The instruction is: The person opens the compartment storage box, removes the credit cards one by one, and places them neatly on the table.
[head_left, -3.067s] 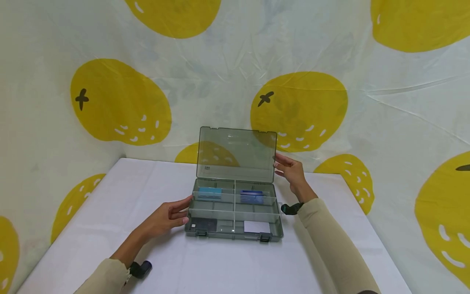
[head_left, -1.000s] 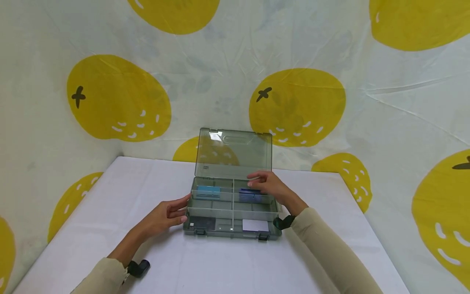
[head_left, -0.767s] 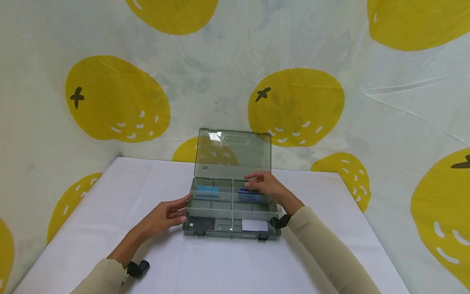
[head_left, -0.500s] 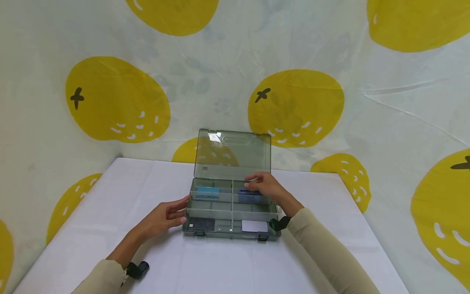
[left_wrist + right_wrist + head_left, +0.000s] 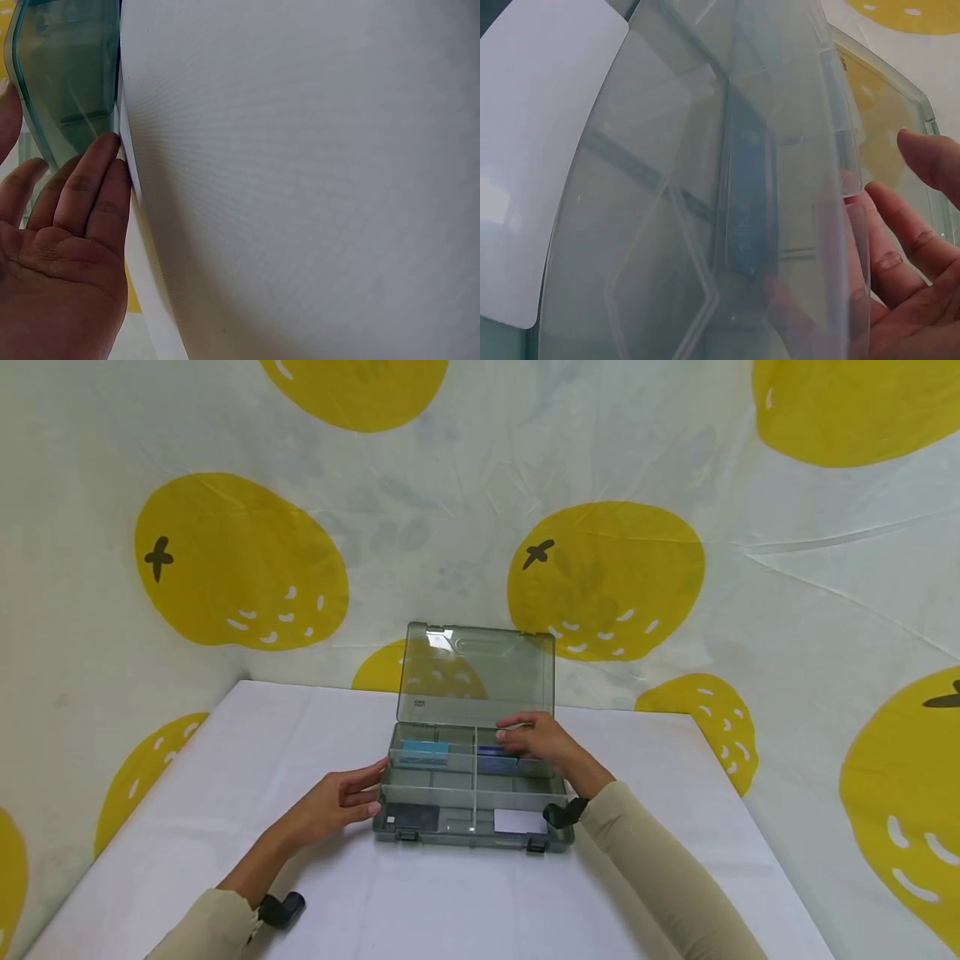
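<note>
On the worktop (image 5: 427, 910), the left hand (image 5: 337, 802), fingers straight and unclenched, is touching the left edge of a divided box (image 5: 465, 840). By its far edge, the right hand (image 5: 543, 741) is dipping towards a dark blue card (image 5: 491, 765); whether it is grasping this, I cannot tell. A black card (image 5: 414, 817) and a white card (image 5: 520, 821) are occupying the near left and right corners.

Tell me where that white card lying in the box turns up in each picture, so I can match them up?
Head view: the white card lies in the near right compartment, just below and right of picture centre.
Left wrist view: not in it.
Right wrist view: large at upper left, cut off by the edge.
Shared landmark: the see-through box, at top left in the left wrist view.
</note>
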Demonstrator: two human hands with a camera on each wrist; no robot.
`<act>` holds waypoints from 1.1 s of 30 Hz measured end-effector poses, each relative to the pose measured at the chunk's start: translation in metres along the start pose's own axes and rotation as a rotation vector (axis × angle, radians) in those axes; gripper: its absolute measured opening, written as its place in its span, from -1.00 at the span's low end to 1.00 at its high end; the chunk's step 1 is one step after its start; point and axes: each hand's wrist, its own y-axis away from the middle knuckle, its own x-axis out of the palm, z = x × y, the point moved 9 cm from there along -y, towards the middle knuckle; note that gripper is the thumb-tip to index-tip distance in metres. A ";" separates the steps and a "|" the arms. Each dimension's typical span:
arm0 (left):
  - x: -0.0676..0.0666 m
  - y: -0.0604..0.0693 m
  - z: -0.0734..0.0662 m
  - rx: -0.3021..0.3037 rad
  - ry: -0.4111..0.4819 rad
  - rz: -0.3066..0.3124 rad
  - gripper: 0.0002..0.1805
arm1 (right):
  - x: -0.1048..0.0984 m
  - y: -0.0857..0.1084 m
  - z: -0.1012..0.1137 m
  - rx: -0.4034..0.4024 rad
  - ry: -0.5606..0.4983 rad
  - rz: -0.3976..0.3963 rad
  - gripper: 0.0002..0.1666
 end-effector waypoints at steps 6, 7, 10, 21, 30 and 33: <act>0.000 0.000 0.001 -0.013 0.012 -0.004 -0.10 | -0.001 0.000 -0.001 0.003 -0.023 -0.031 -0.51; 0.000 0.000 0.002 -0.016 0.014 -0.005 -0.10 | -0.002 0.001 -0.001 -0.004 -0.030 -0.039 -0.50; 0.000 -0.001 0.003 -0.012 0.019 -0.001 -0.09 | -0.005 0.003 0.001 -0.042 -0.057 -0.063 -0.45; 0.000 -0.002 0.002 -0.006 0.008 -0.003 -0.10 | -0.017 0.010 0.000 -0.104 -0.129 -0.230 -0.49; 0.001 -0.003 0.002 -0.029 0.023 -0.001 -0.10 | -0.019 0.014 0.002 -0.110 -0.096 -0.279 -0.56; 0.000 -0.002 0.004 -0.040 0.015 -0.006 -0.09 | -0.016 0.013 0.003 -0.114 -0.088 -0.271 -0.61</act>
